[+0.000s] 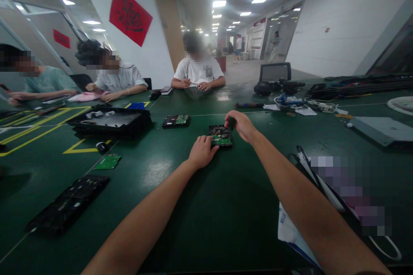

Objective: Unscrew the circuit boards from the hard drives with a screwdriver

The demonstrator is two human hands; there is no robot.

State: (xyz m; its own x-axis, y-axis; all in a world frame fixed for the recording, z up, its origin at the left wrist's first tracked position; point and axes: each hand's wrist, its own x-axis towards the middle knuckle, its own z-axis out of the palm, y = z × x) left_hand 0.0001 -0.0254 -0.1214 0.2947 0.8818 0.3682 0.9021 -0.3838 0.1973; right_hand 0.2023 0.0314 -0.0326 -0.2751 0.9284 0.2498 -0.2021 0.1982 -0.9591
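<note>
A hard drive (222, 141) lies on the green table with its circuit board facing up. My left hand (203, 152) grips the drive's left side, fingers on top and thumb along the near edge. Above its right side is my right hand (241, 125), its fingers curled together in a pinch. Something dark shows at those fingertips; I cannot make out what it is. A second hard drive (176, 120) sits farther off to the left, apart from both hands.
At left are a stack of black trays (109, 122), a loose green circuit board (108, 162) and a black casing (69, 204). A screwdriver-like tool (249, 105) lies beyond my hands. Cables (288, 102) and a grey metal box (382, 131) are at right. A person (198, 71) sits opposite.
</note>
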